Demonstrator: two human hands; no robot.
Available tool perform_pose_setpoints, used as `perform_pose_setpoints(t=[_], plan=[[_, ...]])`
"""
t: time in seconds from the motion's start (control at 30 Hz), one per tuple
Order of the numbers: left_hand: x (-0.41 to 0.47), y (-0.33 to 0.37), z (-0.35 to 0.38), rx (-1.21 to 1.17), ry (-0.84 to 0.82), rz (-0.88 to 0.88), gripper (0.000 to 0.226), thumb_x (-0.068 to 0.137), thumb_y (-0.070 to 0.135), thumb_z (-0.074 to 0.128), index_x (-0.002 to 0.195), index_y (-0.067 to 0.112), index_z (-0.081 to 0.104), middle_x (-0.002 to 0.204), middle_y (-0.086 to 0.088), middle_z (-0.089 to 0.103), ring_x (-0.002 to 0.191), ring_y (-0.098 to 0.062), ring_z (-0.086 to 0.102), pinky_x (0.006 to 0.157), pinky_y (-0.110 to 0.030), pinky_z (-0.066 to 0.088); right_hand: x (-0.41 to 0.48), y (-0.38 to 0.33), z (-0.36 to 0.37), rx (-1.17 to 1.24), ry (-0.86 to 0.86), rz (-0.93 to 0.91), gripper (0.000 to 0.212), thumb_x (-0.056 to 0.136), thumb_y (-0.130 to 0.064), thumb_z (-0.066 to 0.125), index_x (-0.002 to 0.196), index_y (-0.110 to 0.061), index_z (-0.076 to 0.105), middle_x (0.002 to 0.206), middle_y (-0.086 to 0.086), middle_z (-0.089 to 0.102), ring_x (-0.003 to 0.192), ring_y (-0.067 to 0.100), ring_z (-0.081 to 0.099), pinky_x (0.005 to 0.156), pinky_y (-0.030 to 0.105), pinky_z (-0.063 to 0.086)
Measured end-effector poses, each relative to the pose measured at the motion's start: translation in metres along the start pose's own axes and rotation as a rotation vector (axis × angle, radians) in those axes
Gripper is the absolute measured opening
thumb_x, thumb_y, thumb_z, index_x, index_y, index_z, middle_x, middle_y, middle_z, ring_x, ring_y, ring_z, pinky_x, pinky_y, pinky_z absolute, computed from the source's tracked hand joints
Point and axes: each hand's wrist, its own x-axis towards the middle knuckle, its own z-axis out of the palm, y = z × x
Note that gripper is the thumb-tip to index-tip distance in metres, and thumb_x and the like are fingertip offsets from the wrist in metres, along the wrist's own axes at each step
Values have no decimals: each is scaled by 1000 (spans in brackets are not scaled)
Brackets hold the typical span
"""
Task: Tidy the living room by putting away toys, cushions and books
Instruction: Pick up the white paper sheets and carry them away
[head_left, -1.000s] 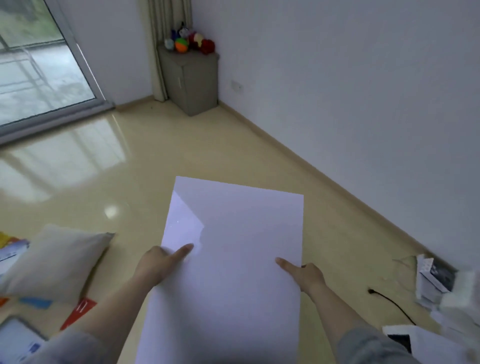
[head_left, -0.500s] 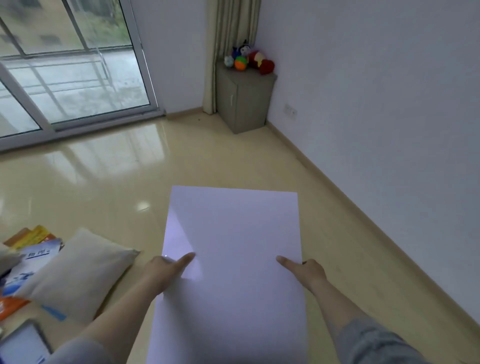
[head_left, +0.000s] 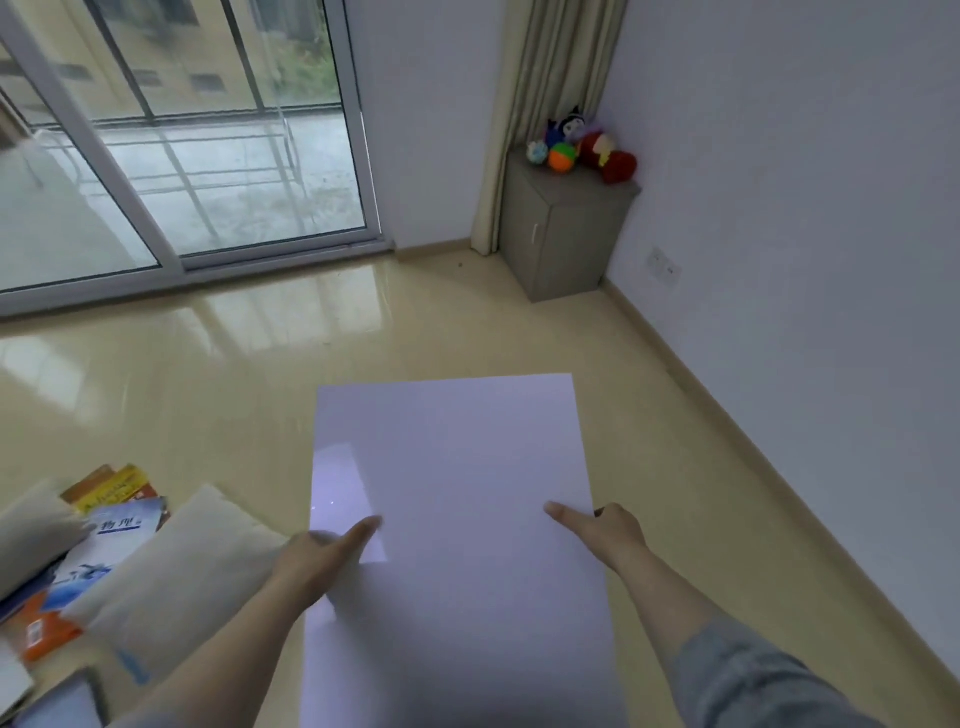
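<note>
Head camera looks down at a big white sheet (head_left: 457, 467) that the person holds flat out in front, above the shiny floor (head_left: 218, 395). The left hand (head_left: 317, 564) grips the sheet's left long side and the right hand (head_left: 613, 530) grips its right long side. Each thumb lies straight on top, the left thumb (head_left: 363, 532) pointing in from the left and the right thumb (head_left: 563, 512) pointing in from the right. The other fingers are under the sheet, so I cannot tell how they curl. The sheet's long way runs from the person's body out toward the far end of the room, and its far short edge points at the gap between the glass door (head_left: 208, 156) and the grey cabinet (head_left: 566, 234). Both hands are on the near half of the sheet, with the right one a little farther along, so the far half sticks out with nothing under it. I think it could flop or bend if it is tipped. The cabinet, with soft toys (head_left: 587, 148) on top, stands ahead and to the right, well apart from the sheet. A cushion (head_left: 176, 566) and some books (head_left: 111, 525) lie on the floor near the left arm, so that hand is nearer to them.
</note>
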Motion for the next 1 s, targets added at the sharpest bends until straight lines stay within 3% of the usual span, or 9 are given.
perform_pose_setpoints(t=[0.07, 0.17, 0.33, 0.43, 0.6, 0.73, 1.0], plan=[[26, 5, -8, -25, 20, -16, 66, 64, 84, 47, 63, 18, 56, 61, -10, 64, 65, -26, 63, 64, -29, 46, 24, -29, 0, -23, -24, -24, 106, 60, -76, 68, 127, 3, 49, 128, 13, 55, 116, 28, 54, 90, 32, 44], [49, 14, -17, -38, 49, -69, 78, 51, 90, 43, 63, 15, 62, 73, -10, 73, 71, -23, 69, 68, -29, 49, 54, -71, 0, -53, -59, -78, 106, 37, -89, 59, 102, -6, 50, 105, 5, 53, 95, 21, 53, 76, 28, 40], [110, 68, -46, -83, 145, -132, 80, 65, 84, 51, 73, 7, 71, 71, -5, 71, 73, -20, 65, 67, -31, 46, 133, -148, -13, -76, -115, -101, 104, 66, -71, 69, 135, 3, 45, 138, 15, 50, 125, 30, 50, 92, 32, 42], [135, 93, -61, -89, 209, -146, 67, 66, 80, 55, 58, 13, 56, 61, -3, 62, 65, -21, 60, 55, -29, 39, 169, -178, -12, -96, -144, -94, 98, 66, -70, 70, 128, 4, 52, 131, 15, 56, 119, 29, 54, 86, 30, 43], [174, 110, -76, -141, 233, -186, 66, 67, 75, 61, 69, 10, 63, 70, -4, 64, 71, -21, 61, 57, -30, 41, 208, -230, -8, -96, -192, -98, 102, 61, -73, 71, 128, 1, 55, 131, 14, 57, 120, 29, 55, 90, 30, 44], [214, 110, -93, -152, 239, -245, 65, 65, 78, 58, 60, 14, 57, 65, -4, 64, 69, -23, 62, 56, -29, 40, 240, -280, 11, -143, -218, -144, 96, 64, -70, 72, 127, 1, 55, 129, 14, 57, 118, 28, 55, 85, 29, 43], [310, 131, -147, -229, 233, -273, 74, 62, 78, 62, 84, 8, 64, 77, -2, 61, 72, -21, 59, 52, -26, 36, 296, -378, 36, -207, -205, -140, 107, 53, -80, 69, 128, -4, 59, 132, 13, 58, 121, 28, 55, 93, 32, 45]])
